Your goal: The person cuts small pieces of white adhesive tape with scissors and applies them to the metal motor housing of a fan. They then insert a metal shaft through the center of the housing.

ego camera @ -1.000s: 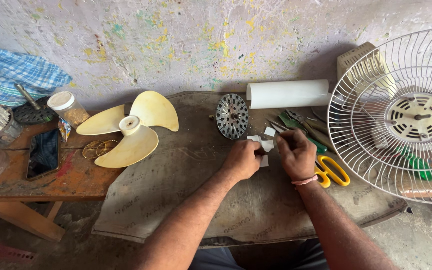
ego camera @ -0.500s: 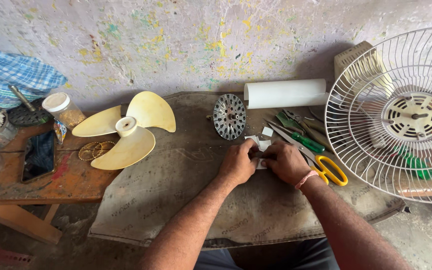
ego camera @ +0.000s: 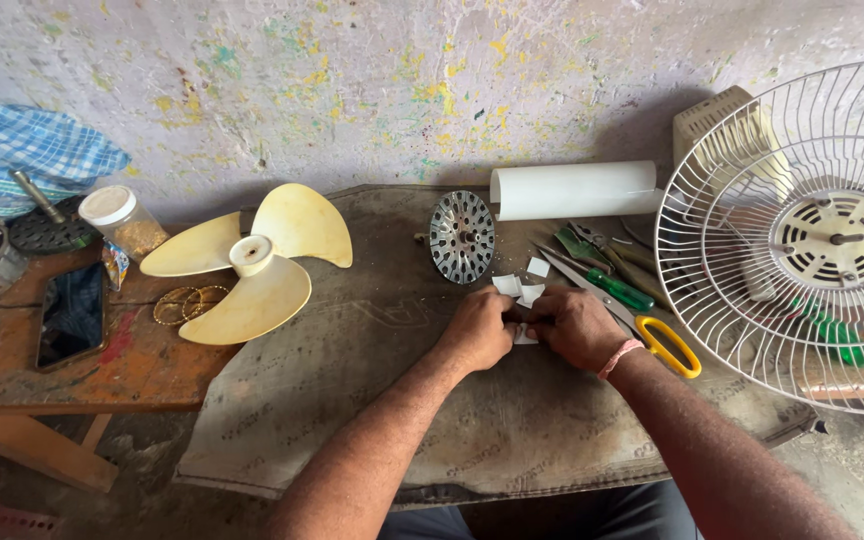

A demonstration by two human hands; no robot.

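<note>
Seen at frame centre: left hand (ego camera: pixel 477 330) and right hand (ego camera: pixel 577 326) meeting knuckle to knuckle over a grey sack cloth (ego camera: pixel 352 400), both curled and pinching a small white paper piece (ego camera: pixel 524 336) between them (only its lower edge visible under the fingers). Just above the hands, more white paper scraps (ego camera: pixel 518 289) lying loose on the cloth. Directly above those, standing on edge, a round metal stator disc (ego camera: pixel 462 237); to its right, a white rolled sheet (ego camera: pixel 574 190). Right of the hands, touching the right wrist area, yellow-handled scissors (ego camera: pixel 667 345), with a green-handled screwdriver (ego camera: pixel 620 290) and other tools just beyond. Filling the right edge of the frame, a white wire fan guard (ego camera: pixel 742 300) with its motor hub. Left of centre, on a wooden table (ego camera: pixel 82 385), a cream three-bladed fan propeller (ego camera: pixel 247 260), a lidded jar (ego camera: pixel 122 220) and a dark phone (ego camera: pixel 72 312). Upper left corner: blue checked cloth (ego camera: pixel 22 150).
</note>
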